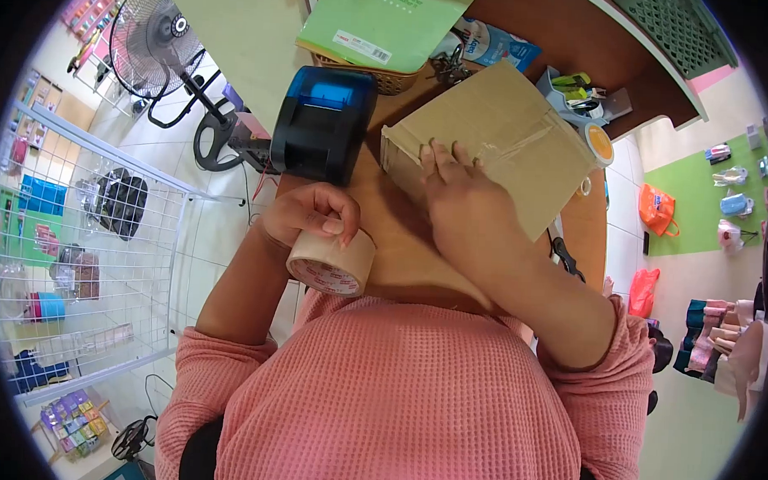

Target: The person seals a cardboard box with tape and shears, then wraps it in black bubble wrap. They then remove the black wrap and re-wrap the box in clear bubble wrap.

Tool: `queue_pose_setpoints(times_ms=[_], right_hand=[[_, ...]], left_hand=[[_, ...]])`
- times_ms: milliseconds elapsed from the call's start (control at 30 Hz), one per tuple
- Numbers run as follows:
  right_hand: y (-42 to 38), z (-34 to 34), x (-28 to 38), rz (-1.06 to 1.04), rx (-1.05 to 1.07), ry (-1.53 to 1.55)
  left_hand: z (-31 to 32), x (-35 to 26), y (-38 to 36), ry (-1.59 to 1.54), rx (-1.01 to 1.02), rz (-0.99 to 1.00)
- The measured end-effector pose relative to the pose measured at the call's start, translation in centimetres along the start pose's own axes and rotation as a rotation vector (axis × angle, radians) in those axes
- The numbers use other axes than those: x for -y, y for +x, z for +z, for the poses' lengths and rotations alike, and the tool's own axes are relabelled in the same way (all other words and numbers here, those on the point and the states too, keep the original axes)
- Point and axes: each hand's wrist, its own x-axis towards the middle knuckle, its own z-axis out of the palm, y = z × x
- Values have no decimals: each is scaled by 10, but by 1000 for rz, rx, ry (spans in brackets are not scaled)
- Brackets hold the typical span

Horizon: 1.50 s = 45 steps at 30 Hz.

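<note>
On the near edge of the wooden desk (485, 23), the right hand (457, 192) lies flat with fingers spread on the near end of the cardboard box (497, 138), pressing rather than gripping, while the left hand (304, 216) has its fingers wrapped shut around a roll of brown packing tape (332, 262) held up just left of the box. Risk I'd flag — the tape's loose end could stick back onto the roll, since only one hand is on it. And the box is only pinned from above, so a sideways tug could shove it far-right into the small tape roll (599, 144) and clutter there, or left toward the blue label printer (323, 119).
</note>
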Motion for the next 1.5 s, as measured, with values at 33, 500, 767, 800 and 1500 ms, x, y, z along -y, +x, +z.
queue_pose_setpoints(times_ms=[33,500,767,800,1500], right_hand=[[0,0,6,2,-38,-56],[0,-48,-11,57,79,317],[-19,-60,-25,361,211,1559],[-17,-65,-24,362,211,1556],[-46,-50,-2,340,101,1143]], left_hand=[[0,0,-1,-1,1,-8],[42,-26,8,57,-352,117],[113,-64,44,294,-373,-10],[117,-65,46,346,-359,-14],[163,-61,37,1257,-416,-270]])
